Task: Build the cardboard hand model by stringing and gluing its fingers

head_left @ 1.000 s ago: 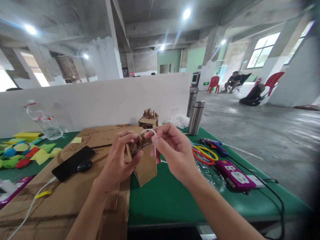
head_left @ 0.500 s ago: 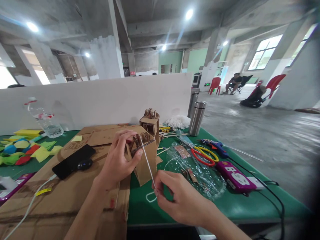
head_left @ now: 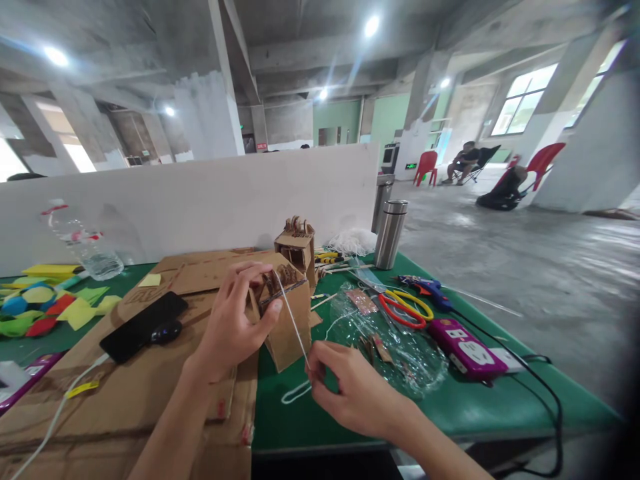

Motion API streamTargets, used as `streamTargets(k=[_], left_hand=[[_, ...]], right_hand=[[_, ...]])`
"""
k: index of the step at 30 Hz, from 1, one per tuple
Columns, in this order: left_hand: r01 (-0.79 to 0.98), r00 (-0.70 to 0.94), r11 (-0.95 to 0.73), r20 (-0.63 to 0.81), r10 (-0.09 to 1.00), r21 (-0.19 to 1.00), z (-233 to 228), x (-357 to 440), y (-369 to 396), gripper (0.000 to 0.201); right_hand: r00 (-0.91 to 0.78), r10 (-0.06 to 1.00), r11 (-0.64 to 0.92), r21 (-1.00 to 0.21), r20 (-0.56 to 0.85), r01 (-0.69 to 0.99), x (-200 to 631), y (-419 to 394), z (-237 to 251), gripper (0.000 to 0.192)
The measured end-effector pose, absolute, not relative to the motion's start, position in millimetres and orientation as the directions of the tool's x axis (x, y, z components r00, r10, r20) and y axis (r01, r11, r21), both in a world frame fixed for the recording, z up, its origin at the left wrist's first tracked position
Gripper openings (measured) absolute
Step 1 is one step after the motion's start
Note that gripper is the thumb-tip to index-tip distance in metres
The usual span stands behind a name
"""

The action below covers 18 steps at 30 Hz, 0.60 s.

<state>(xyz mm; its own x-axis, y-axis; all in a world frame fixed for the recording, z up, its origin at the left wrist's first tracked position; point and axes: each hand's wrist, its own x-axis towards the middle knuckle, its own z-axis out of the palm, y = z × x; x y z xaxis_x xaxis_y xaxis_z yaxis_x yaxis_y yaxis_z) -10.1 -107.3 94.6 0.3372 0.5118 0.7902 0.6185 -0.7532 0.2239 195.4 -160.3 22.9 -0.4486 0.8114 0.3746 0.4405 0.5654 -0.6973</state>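
Left hand clamped on small brown corrugated-cardboard box; right hand pinching thin white string.

Box standing on green table at edge of flat brown cardboard sheets, long axis roughly upright, tilted, ridged open top facing up. String pulled taut, slanting from box top down-right to closed fingertips, loose looped end lying on table. Crinkled clear plastic bag just beside.
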Motion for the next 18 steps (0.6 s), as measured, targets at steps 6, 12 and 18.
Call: streamTargets(k=[6, 12, 18], left_hand=[[0.649, 0.329, -0.731, 0.788, 0.521, 0.213, 94.3, -12.3, -107.3, 0.037], [0.631, 0.329, -0.741, 0.787, 0.521, 0.228, 92.7, -13.2, -108.0, 0.043], [0.646, 0.317, -0.729, 0.789, 0.526, 0.226, 93.9, -12.9, -106.1, 0.036]], right_hand=[[-0.442, 0.820, 0.553, -0.705, 0.365, 0.443, 190.7, -158.0, 22.1, 0.017], [-0.442, 0.823, 0.547, -0.706, 0.357, 0.449, 188.1, -156.3, 22.9, 0.017], [-0.450, 0.817, 0.553, -0.710, 0.361, 0.436, 186.8, -155.3, 21.1, 0.017]])
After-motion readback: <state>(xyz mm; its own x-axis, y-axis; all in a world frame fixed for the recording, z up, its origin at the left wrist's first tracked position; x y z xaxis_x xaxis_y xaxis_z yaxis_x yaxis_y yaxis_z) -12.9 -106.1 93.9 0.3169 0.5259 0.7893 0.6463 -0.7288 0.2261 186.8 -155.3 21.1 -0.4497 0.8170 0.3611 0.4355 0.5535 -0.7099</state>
